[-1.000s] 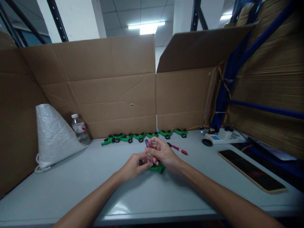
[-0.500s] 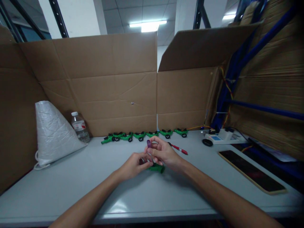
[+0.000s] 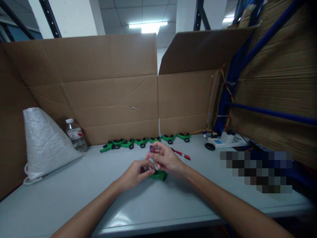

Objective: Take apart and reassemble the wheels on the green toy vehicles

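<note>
A small green toy vehicle (image 3: 158, 175) lies at the front middle of the table, partly covered by my fingers. My left hand (image 3: 137, 172) is closed around its left end, with thumb and forefinger near its top. Just above the toy, my right hand (image 3: 167, 158) pinches a small screwdriver (image 3: 152, 149), its purple handle upright and its thin shaft pointing down at the toy. My fingers hide the shaft's tip, so I cannot tell exactly where it touches.
Several green toy vehicles with black wheels (image 3: 141, 142) stand along the cardboard wall (image 3: 99, 99). A red pen (image 3: 182, 154) lies behind my right hand. At left are a silvery bag (image 3: 47, 142) and a water bottle (image 3: 76, 136); at right, a power strip (image 3: 226, 141) and black ring (image 3: 210, 146).
The view has swung slightly to the right. My hands keep the same hold on the toy and screwdriver; a pixelated patch now covers the dark flat panel at right.
</note>
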Action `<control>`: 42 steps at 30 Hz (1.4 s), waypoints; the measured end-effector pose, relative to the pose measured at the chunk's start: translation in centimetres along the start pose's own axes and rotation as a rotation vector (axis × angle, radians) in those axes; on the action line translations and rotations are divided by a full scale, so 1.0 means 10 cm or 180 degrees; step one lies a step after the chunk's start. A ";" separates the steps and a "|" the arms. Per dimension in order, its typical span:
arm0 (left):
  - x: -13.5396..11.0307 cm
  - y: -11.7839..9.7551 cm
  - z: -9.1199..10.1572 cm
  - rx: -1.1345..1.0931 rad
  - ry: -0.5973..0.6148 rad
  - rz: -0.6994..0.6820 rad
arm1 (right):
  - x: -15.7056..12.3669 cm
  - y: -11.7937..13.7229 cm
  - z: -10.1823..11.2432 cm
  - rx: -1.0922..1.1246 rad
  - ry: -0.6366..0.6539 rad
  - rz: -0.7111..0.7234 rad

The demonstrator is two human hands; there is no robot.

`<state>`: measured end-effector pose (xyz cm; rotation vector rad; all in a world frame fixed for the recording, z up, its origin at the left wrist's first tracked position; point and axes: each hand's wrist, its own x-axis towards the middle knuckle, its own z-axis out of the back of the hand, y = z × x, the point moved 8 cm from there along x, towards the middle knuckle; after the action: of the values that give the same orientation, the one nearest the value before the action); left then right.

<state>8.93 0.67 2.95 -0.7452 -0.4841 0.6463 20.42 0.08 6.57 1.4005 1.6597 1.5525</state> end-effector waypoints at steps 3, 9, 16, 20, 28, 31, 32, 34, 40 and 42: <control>0.01 0.06 0.00 0.0002 -0.0036 0.0063 | 0.00 -0.02 0.02 0.0028 0.0001 -0.0005; 0.01 0.03 0.00 -0.0068 -0.0082 0.0000 | 0.02 -0.05 -0.02 0.0080 0.0207 0.0052; 0.01 0.00 0.00 -0.0066 -0.0019 0.0037 | 0.02 0.00 -0.03 0.0102 0.0108 0.0008; 0.00 -0.01 -0.02 -0.0156 0.0007 0.0055 | 0.00 -0.01 -0.05 0.0109 -0.0011 0.0038; -0.02 -0.08 -0.01 -0.0233 0.0011 0.0047 | -0.02 -0.04 -0.09 -0.0060 0.0097 0.0160; -0.02 -0.11 -0.01 -0.0150 0.0033 0.0013 | -0.01 -0.05 -0.05 -0.0020 0.0000 0.0238; -0.02 -0.11 -0.01 -0.0117 0.0041 0.0003 | -0.01 -0.05 -0.04 -0.0030 -0.0017 0.0246; -0.01 -0.12 0.00 -0.0067 0.0056 -0.0019 | 0.00 -0.06 -0.03 -0.0049 -0.0021 0.0229; 0.00 -0.13 0.00 -0.0130 0.0047 -0.0056 | 0.00 -0.05 -0.06 -0.0048 0.0117 0.0211; 0.00 -0.15 -0.02 -0.0158 0.0061 -0.0092 | 0.01 -0.06 -0.07 -0.0079 0.0160 0.0234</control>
<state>9.58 -0.23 3.94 -0.7894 -0.4938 0.6016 19.62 -0.01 6.25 1.4356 1.6290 1.6564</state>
